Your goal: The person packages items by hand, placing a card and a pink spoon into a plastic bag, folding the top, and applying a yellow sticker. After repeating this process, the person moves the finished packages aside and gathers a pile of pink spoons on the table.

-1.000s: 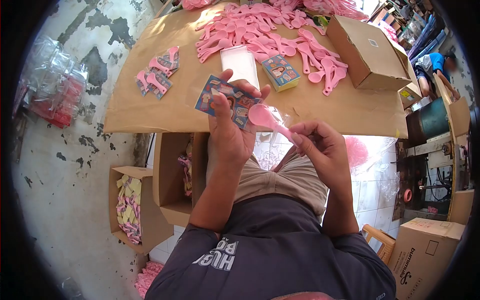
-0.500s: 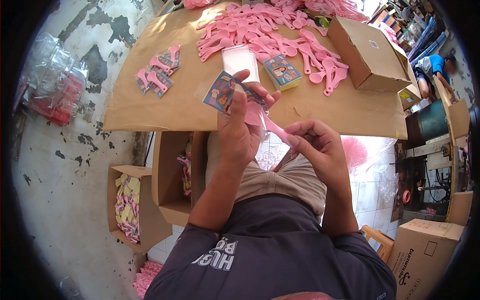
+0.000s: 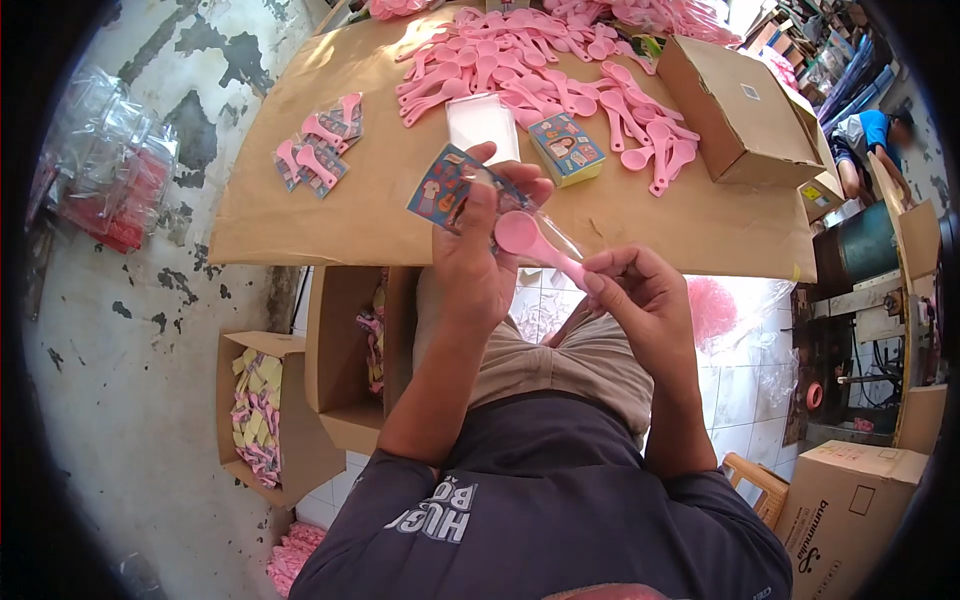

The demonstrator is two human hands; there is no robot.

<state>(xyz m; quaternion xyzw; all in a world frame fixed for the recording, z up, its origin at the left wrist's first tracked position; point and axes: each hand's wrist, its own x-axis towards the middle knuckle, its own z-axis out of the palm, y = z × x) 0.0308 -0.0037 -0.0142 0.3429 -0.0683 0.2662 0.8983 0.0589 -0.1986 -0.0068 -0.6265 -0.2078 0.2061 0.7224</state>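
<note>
My left hand (image 3: 476, 240) is closed on a blue printed card (image 3: 437, 190) and a clear plastic bag, whose shiny edge (image 3: 562, 238) shows beside the spoon. Between thumb and fingers, my right hand (image 3: 640, 295) pinches the handle end of a pink measuring spoon (image 3: 520, 234). Its round bowl lies right against my left palm, overlapping the bag in this view. Just beyond my hands, on the cardboard-covered table (image 3: 690, 230), are a stack of printed cards (image 3: 567, 148) and a pile of clear bags (image 3: 482, 127).
Many loose pink spoons (image 3: 500, 65) cover the table's far side. Several packed spoons (image 3: 318, 150) lie at the left. A cardboard box (image 3: 735, 110) stands at the right; another box (image 3: 290, 400) with packed pieces sits below left. A person (image 3: 868, 135) crouches at far right.
The spoon's bowl has shifted slightly right and now shows more plainly, round side in view. My right hand has moved a little down and right with the handle.
</note>
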